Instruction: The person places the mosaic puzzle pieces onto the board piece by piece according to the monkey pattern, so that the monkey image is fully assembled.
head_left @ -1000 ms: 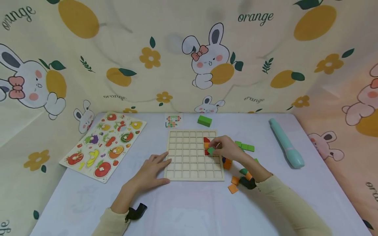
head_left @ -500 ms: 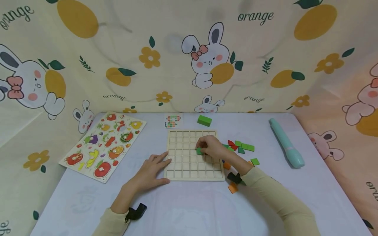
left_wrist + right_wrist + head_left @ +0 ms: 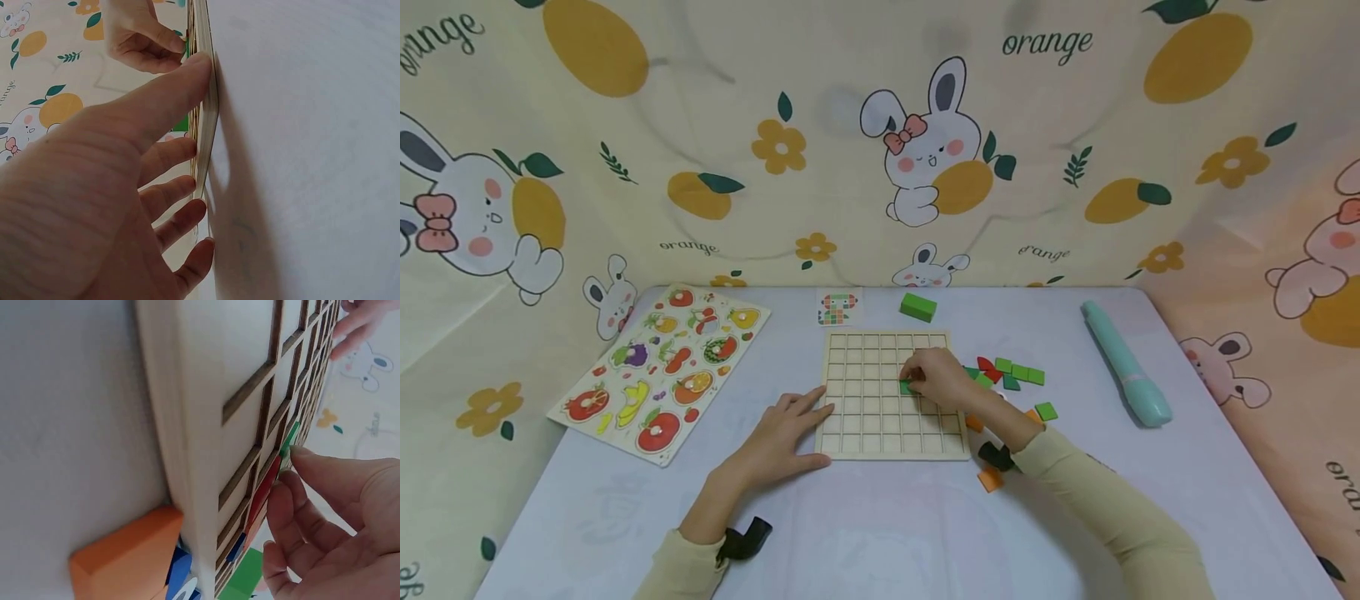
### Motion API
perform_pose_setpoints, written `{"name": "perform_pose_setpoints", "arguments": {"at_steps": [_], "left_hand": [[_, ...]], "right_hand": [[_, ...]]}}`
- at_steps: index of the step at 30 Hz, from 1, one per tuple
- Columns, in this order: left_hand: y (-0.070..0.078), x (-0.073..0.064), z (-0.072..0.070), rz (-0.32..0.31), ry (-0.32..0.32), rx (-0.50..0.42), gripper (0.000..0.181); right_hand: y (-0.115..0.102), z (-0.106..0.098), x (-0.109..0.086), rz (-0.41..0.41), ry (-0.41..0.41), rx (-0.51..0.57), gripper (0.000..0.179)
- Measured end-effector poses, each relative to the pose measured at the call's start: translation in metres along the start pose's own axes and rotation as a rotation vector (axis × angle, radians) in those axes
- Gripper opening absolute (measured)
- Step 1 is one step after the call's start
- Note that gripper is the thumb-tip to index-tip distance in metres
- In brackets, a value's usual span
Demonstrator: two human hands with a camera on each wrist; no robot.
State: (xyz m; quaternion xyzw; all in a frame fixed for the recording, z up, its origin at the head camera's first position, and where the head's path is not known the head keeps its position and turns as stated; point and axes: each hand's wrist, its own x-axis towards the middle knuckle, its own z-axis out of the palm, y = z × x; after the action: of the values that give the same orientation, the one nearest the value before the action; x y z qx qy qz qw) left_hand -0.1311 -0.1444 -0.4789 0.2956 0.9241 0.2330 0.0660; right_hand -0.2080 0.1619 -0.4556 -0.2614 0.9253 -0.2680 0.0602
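Observation:
A wooden grid board (image 3: 865, 421) of square cells lies in the middle of the table. My left hand (image 3: 781, 442) rests at its left edge, fingers spread; in the left wrist view the thumb (image 3: 169, 94) touches the board's side. Over the right half of the board, my right hand (image 3: 942, 379) pinches a green tile (image 3: 905, 387) at a cell. The right wrist view shows thumb and fingers at that green tile (image 3: 289, 439), beside a red tile (image 3: 262, 490) set in the grid. In the head view, the right hand hides the red tile.
Loose green tiles (image 3: 1019, 372), red pieces (image 3: 988, 367) and orange tiles (image 3: 990, 479) lie right of the board. Behind it are a pattern card (image 3: 838, 308) and a green block (image 3: 918, 307). A fruit puzzle board (image 3: 662, 367) lies left, a turquoise wand-shaped object (image 3: 1126, 367) right.
My right hand has moved left across the board with the green tile, from the filled cells to a neighbouring column, then stayed nearly still. The left hand has kept its place.

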Motion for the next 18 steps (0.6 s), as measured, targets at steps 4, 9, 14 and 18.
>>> {"name": "perform_pose_setpoints", "arguments": {"at_steps": [4,9,14,18], "left_hand": [[0.0,0.0,0.001,-0.001,0.002,-0.002,0.077],[0.0,-0.001,0.001,0.002,0.0,-0.002,0.076],[0.0,0.0,0.001,-0.001,-0.005,0.001,0.076],[0.001,0.0,0.001,-0.011,-0.001,0.006,0.076]], "right_hand": [[0.0,-0.003,-0.004,-0.007,0.015,0.055,0.009],[0.009,-0.02,-0.021,0.035,0.087,0.198,0.008],[0.032,-0.043,-0.05,0.179,0.17,0.221,0.009],[0.052,-0.055,-0.073,0.31,0.147,0.197,0.01]]}}
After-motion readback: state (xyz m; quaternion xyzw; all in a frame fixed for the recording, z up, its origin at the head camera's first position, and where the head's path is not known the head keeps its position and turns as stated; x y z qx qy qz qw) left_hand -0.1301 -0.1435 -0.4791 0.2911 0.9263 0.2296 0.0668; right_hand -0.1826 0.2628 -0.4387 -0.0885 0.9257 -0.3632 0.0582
